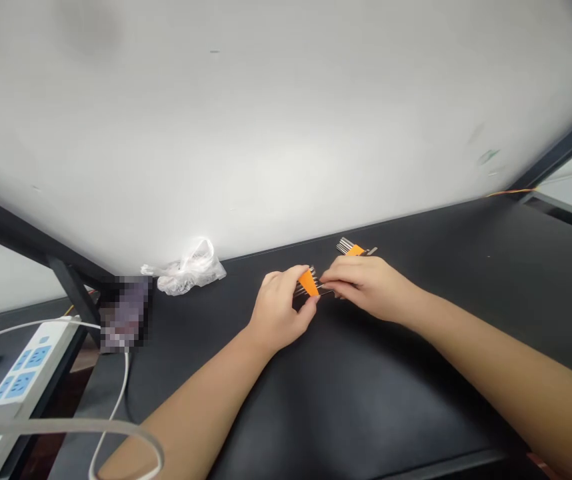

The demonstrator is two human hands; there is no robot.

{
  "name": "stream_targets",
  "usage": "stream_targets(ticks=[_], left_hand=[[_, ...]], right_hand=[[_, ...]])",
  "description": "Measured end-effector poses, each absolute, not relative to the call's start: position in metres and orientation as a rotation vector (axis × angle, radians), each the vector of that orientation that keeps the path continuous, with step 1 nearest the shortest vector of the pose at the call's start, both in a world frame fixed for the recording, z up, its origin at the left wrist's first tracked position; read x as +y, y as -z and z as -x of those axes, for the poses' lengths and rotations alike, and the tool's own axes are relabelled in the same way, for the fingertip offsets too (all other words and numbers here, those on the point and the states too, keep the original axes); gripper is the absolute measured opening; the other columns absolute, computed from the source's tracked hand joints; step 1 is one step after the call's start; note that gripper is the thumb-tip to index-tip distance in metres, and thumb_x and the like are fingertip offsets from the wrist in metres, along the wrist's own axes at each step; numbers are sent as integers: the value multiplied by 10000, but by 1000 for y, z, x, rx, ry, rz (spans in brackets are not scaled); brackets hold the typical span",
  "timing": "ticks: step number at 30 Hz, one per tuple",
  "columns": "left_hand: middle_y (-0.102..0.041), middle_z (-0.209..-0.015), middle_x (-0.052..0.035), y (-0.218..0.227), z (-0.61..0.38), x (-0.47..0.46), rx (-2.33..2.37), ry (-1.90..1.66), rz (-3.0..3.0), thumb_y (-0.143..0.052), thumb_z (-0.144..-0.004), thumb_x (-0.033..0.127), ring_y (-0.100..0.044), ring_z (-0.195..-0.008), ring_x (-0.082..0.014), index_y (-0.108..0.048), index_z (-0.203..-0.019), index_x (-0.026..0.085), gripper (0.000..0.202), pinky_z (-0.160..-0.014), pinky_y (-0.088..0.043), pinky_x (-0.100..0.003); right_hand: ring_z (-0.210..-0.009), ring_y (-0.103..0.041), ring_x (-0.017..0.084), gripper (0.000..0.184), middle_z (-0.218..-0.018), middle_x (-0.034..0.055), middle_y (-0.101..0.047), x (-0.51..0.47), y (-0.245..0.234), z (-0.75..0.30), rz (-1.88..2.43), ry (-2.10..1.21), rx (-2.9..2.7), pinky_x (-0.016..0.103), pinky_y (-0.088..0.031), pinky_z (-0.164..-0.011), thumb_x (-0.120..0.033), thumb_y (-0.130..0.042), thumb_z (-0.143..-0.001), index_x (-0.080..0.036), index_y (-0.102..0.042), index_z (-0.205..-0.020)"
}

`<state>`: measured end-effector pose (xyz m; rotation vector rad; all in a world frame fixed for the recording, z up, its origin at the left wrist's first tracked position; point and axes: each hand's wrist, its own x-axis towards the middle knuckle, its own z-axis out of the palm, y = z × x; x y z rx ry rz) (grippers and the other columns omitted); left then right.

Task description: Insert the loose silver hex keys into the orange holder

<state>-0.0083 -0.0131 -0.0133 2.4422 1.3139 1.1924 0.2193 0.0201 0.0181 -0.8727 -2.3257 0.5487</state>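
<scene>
My left hand (279,312) is closed in a firm pinch on an orange wedge-shaped plastic holder (309,283) packed with thin steel rods (319,287), their long axis running almost crosswise in front of me and pointing toward my right hand (370,287). That right hand is curled just beside the holder, its fingers at the rods' far ends (whether it actually grips them, I cannot tell from here). A second orange plastic holder (355,250), with its fan of steel pins (345,245), lies just beyond my right hand, partly hidden by it, on the black tabletop (406,400), so that hand is the nearer one.
</scene>
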Motion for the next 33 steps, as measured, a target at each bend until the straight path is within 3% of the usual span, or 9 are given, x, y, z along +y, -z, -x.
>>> stream_targets(ticks=[5,9,14,18,21,25,33], left_hand=[[-703,-1213,-77,16,11,-11,1415,-1265,-2312,-720,-859,310,-690,-1058,-240,-524,-1323,234,509,-983,-546,-425],[-686,-1253,-77,18,13,-8,1478,-1279,-2158,-727,-857,304,-686,-1102,-252,-526,-1321,247,509,-1000,-549,-431],[-679,-1268,-85,19,15,-6,1495,-1292,-2057,-722,-869,305,-676,-1150,-259,-517,-1323,257,500,-1019,-549,-436],[-675,-1274,-82,19,15,-5,1505,-1285,-2064,-723,-868,306,-672,-1155,-259,-513,-1331,257,511,-1025,-547,-440],[-670,-1279,-85,19,14,-5,1494,-1290,-2105,-725,-861,296,-671,-1148,-259,-520,-1332,249,516,-1027,-541,-444],[-678,-1256,-88,19,14,-5,1463,-1291,-2165,-724,-861,294,-680,-1110,-257,-528,-1327,236,509,-1025,-534,-452],[-673,-1268,-86,19,13,-7,1459,-1292,-2231,-726,-863,304,-662,-1132,-255,-522,-1336,235,520,-1005,-533,-438]], right_hand=[[-616,-677,150,122,-785,1,-693,22,2,-202,984,-1016,-1933,302,-587,-605,-344,-642,-945,-231,-678,-974],[-705,-681,157,171,-925,39,-702,20,7,-197,888,-773,-2008,328,-591,-682,-312,-590,-974,-245,-738,-1029],[-893,-670,191,276,-1048,71,-685,24,5,-206,840,-438,-2262,351,-561,-813,-244,-542,-978,-258,-707,-1199],[-934,-647,213,214,-1099,85,-656,33,2,-222,982,-389,-2542,357,-533,-840,-253,-604,-920,-226,-710,-1104],[-884,-625,204,101,-987,76,-649,34,0,-225,1057,-414,-2721,321,-501,-792,-183,-601,-867,-196,-693,-909],[-717,-568,171,117,-805,63,-610,28,-5,-219,1263,-313,-2768,281,-409,-640,-110,-569,-794,-177,-573,-697],[-606,-470,109,120,-664,-34,-533,20,-23,-221,1037,-606,-2474,237,-368,-601,-106,-556,-799,-201,-499,-754]])
